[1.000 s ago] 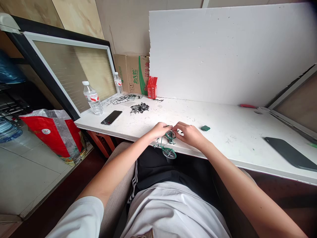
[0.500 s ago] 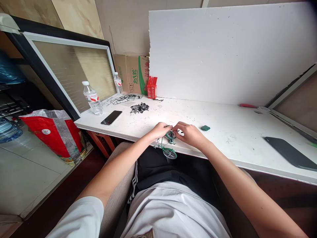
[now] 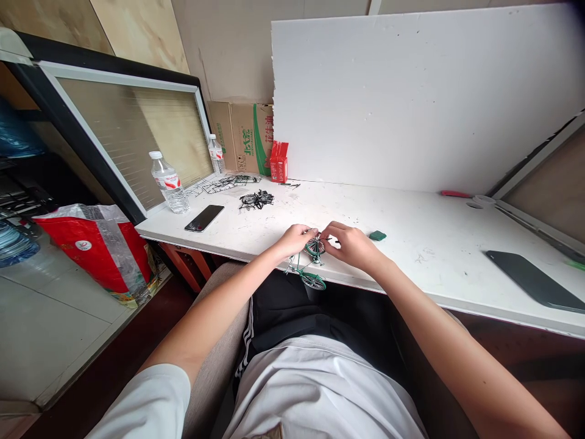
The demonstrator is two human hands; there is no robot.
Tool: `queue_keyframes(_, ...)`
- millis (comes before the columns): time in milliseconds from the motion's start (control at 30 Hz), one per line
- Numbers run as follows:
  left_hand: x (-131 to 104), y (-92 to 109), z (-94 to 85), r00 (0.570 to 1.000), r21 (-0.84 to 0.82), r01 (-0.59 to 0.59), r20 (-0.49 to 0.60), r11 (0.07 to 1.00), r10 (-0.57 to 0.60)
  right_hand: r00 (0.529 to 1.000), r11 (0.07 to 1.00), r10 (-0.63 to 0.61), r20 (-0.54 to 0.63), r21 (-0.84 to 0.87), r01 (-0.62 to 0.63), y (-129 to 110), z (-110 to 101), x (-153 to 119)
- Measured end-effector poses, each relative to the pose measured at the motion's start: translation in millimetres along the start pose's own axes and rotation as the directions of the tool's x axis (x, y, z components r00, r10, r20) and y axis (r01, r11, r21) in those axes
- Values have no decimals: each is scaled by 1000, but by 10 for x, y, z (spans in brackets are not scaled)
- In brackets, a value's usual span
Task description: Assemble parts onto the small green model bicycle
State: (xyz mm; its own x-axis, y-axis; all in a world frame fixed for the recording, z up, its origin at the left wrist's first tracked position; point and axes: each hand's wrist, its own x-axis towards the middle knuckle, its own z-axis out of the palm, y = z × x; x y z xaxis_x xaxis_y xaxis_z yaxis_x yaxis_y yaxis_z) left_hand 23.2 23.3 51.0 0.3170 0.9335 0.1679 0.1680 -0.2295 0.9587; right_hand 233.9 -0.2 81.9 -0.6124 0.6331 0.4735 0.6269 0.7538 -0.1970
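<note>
A small green model bicycle (image 3: 312,281) with spoked wheels is held at the table's front edge, its lower wheel hanging past the edge over my lap. My left hand (image 3: 298,238) is closed, thumb and fingers pinching the bicycle near its upper wheel. From the other side my right hand (image 3: 348,244) bends its fingers in a pinch at that same wheel; a thin dark piece shows by its fingertips, too small to name. Right of that hand lies a dark green lump (image 3: 377,235) on the white table (image 3: 439,244).
Black plastic model parts (image 3: 256,199) lie farther back, near a phone (image 3: 204,217) and a water bottle (image 3: 169,183). A red box (image 3: 279,162) stands before a cardboard carton (image 3: 242,137). A dark flat slab (image 3: 534,280) rests at right. A white panel (image 3: 411,97) closes off the back.
Both hands stay at the bicycle's upper wheel with only slight finger movement. The whole view has shifted a little; nothing else has visibly moved.
</note>
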Motion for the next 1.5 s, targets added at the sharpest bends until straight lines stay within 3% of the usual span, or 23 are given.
queue_keyframes(667, -32, 78, 11, 1000, 67, -15, 5, 998, 15, 1000, 1000, 3, 23, -23, -2, -9, -9, 6)
queue_keyframes(1033, -101, 188, 58, 998, 235, -39, -38, 971, 49, 999, 1000, 16, 39, -27, -15, -48, -91, 1)
queue_keyframes(1267, -103, 155, 81, 995, 284, -68, -53, 956, 86, 998, 995, 37, 57, 87, -42, -39, -137, 19)
queue_keyframes(1500, -134, 177, 116, 994, 313, -72, -59, 947, 95, 981, 961, 167, 98, 208, -184, -34, -184, 13)
